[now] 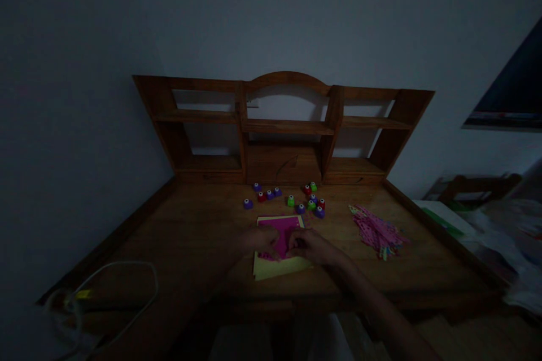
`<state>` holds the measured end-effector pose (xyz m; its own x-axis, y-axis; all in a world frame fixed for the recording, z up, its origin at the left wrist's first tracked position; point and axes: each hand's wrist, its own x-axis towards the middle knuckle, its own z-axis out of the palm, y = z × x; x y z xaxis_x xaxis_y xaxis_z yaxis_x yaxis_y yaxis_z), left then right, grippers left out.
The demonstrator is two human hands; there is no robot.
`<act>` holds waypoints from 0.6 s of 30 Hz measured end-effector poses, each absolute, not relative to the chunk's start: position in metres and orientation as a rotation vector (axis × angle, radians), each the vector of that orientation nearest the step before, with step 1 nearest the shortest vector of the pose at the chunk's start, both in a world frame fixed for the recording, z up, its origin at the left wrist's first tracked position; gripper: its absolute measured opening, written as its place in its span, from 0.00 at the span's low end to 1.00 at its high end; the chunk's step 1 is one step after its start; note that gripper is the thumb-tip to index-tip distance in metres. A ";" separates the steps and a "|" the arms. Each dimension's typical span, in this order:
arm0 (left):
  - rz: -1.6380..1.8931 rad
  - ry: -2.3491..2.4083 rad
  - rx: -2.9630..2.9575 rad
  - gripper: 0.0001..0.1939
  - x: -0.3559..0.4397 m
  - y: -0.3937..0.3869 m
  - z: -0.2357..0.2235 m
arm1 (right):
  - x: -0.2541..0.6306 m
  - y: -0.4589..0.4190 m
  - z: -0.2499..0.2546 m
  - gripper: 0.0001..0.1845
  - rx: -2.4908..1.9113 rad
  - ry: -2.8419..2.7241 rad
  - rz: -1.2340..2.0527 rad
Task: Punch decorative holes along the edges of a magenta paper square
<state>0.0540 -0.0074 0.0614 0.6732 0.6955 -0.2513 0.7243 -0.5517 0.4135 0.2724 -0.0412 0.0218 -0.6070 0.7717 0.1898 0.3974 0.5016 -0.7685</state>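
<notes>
A pink sheet of paper [283, 229] lies on top of yellow sheets [275, 268] in the middle of a wooden desk [190, 237]. My left hand [263, 240] and my right hand [308, 246] both rest on the pink sheet, fingers curled and pinching its near part. The scene is dim and the fingertips are hard to make out. Beyond the paper lie several small coloured craft punches [296, 198] in purple, red and green.
A pile of pink patterned paper strips [376, 230] lies at the right of the desk. A wooden shelf hutch [284, 127] stands at the back against the wall. A white cable [127, 287] loops at the near left corner. Cluttered furniture stands to the right.
</notes>
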 end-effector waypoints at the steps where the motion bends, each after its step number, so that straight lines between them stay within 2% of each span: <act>1: -0.101 1.098 2.404 0.19 0.054 -0.007 0.061 | 0.273 -0.041 0.022 0.09 -0.959 -2.231 0.948; 11: -0.231 1.063 2.377 0.15 0.046 -0.003 0.058 | 0.273 -0.037 0.026 0.10 -0.921 -2.243 1.016; 18: -0.205 1.047 2.372 0.18 0.035 0.002 0.053 | 0.273 -0.035 0.025 0.09 -0.899 -2.222 1.085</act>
<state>0.0346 0.0018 0.0531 0.6872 0.6415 -0.3408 0.7227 -0.5561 0.4104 0.2729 -0.0350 0.0251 -0.6542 0.7415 0.1487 0.3388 0.4631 -0.8190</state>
